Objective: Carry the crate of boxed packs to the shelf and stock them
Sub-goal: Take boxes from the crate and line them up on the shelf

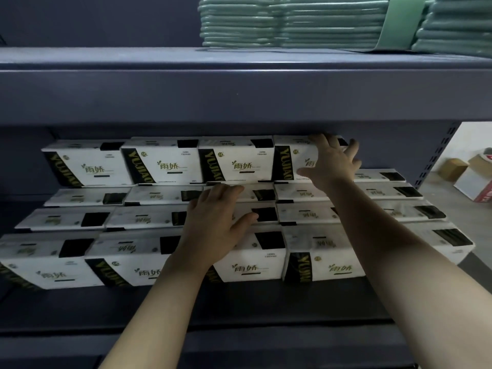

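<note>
White packs (165,166) stand in four rows on the dark shelf (266,302), with the back row raised above the others. The left hand (213,222) lies palm down on the tops of the middle packs, fingers straight and close together, thumb held apart; the right hand (330,161) rests on the end pack (295,153) of the back row, fingers spread across its front and upper edge, thumb stretched along the face. Green stacks (292,22) lie on the board above, and cardboard boxes (474,179) sit on the floor at far right.
</note>
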Demonstrator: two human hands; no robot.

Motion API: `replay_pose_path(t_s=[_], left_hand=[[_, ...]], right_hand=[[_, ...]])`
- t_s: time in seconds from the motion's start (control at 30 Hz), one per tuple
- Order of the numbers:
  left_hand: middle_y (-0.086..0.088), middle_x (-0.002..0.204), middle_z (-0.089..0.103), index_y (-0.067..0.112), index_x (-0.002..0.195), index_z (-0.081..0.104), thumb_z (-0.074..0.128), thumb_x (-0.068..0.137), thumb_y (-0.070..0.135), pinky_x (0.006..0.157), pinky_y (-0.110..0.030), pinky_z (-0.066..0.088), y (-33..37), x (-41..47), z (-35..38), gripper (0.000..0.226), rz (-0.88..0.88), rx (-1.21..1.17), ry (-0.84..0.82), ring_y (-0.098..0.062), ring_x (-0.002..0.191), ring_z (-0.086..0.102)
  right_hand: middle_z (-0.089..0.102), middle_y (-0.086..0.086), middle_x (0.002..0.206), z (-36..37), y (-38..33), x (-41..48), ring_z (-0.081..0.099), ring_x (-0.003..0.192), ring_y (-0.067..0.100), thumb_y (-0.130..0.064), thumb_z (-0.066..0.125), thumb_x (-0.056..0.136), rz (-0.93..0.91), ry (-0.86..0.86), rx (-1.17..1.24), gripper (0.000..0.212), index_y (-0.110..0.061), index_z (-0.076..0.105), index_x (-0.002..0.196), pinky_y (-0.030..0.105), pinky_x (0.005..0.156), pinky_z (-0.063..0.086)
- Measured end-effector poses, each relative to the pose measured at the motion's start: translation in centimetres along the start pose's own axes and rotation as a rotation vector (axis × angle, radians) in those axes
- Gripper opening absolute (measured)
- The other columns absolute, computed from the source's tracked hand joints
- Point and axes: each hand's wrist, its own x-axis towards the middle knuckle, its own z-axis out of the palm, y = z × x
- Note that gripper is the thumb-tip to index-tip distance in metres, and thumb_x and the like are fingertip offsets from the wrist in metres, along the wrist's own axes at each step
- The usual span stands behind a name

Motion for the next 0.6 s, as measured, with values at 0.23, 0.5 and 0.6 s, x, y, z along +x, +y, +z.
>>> replay_pose_path(t_s=[0.23, 0.5, 0.6], left_hand=[[0.003, 0.139, 0.045, 0.027, 0.143, 0.041, 0.023, 0.078, 0.076, 0.105, -0.047, 0.036, -0.8, -2.7, -1.5, 0.083, -0.02, -0.069, -0.041, -0.02, 0.13, 0.042], [0.006, 0.148, 0.035, 0.033, 0.147, 0.029, 0.042, 0.094, 0.058, 0.111, -0.042, 0.028, -1.5, -6.9, -3.5, 0.06, -0.082, -0.068, -0.106, -0.019, 0.136, 0.032], [0.004, 0.148, 0.036, 0.032, 0.146, 0.031, 0.046, 0.094, 0.055, 0.109, -0.041, 0.031, -1.1, -8.9, -4.1, 0.059, -0.089, -0.056, -0.108, -0.021, 0.135, 0.035]], right_hand=[[0.037, -0.001, 0.15, -0.1, -1.0, -4.3, 0.013, 0.143, 0.041, -0.041, 0.068, 0.086, -0.043, 0.139, 0.208, 0.063, -0.023, 0.041, 0.14, 0.06, 0.108, 0.028], [0.061, 0.006, 0.119, -1.7, -2.0, -13.3, 0.055, 0.112, 0.024, -0.031, 0.07, 0.088, -0.098, 0.168, 0.507, 0.047, -0.013, 0.055, 0.129, 0.032, 0.085, 0.045], [0.064, 0.002, 0.106, -2.4, -2.5, -16.9, 0.059, 0.096, 0.018, -0.033, 0.071, 0.087, -0.046, 0.122, 0.562, 0.043, -0.016, 0.057, 0.124, 0.028, 0.073, 0.044]])
